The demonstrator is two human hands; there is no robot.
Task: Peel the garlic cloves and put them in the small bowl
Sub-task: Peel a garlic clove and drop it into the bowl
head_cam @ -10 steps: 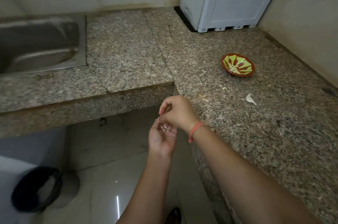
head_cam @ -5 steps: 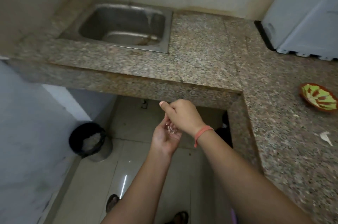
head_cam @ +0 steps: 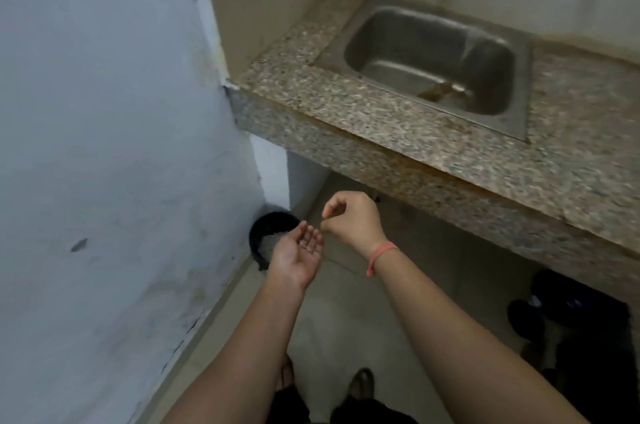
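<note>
In the lower middle of the frame I see the left hand [head_cam: 298, 252] palm up, fingers loose and apart, held above the floor. Something small and dark may lie near its fingers; whether that is garlic or peel I cannot tell. Just to its upper right, the right hand [head_cam: 350, 218] has its fingers curled, forefinger bent toward the thumb; I cannot tell whether it pinches anything. An orange band [head_cam: 381, 255] circles that wrist. Behind the left hand, a black bin [head_cam: 265, 233] stands against the pale wall [head_cam: 104, 146]. At upper right, a steel sink [head_cam: 381, 39] sits in the granite counter [head_cam: 346, 112].
</note>
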